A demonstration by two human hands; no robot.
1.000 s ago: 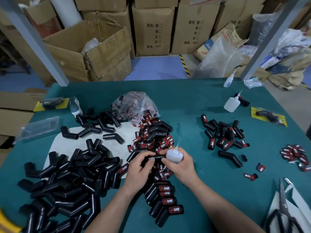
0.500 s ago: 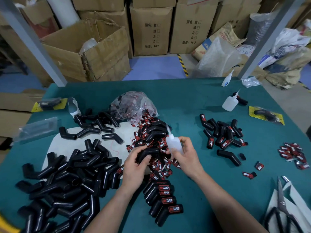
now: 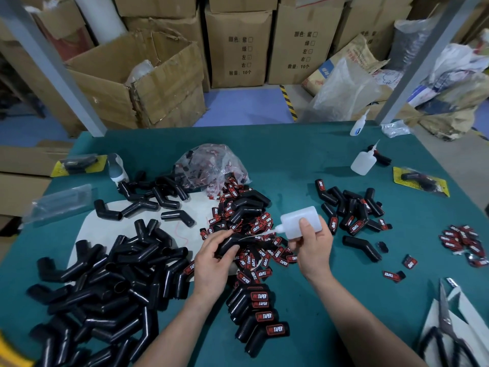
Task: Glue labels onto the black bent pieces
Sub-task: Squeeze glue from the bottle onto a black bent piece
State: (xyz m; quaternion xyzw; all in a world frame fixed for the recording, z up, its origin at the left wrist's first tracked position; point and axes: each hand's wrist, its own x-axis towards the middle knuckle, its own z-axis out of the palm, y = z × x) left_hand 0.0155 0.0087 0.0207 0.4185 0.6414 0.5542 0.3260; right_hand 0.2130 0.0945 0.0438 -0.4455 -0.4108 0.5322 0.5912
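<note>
A black bent piece (image 3: 229, 243) sat near the middle of the tabletop (image 3: 291, 160), a little toward the near edge. The left hand (image 3: 211, 263) gripped it, fingers curled round its lower limb. The right hand (image 3: 313, 250) clasped a white glue bottle (image 3: 301, 221) tipped sideways, its nozzle aimed left at the piece; whether the tip touched it could not be told. Beneath and behind both hands lay a spread of red-and-black labels (image 3: 251, 226). A row of labelled pieces (image 3: 260, 315) ran toward the near edge, and a large heap of bare pieces (image 3: 105, 287) filled the near left corner. Another labelled cluster (image 3: 352, 210) lay toward the right edge, with scissors (image 3: 447, 327) in the near right corner.
</note>
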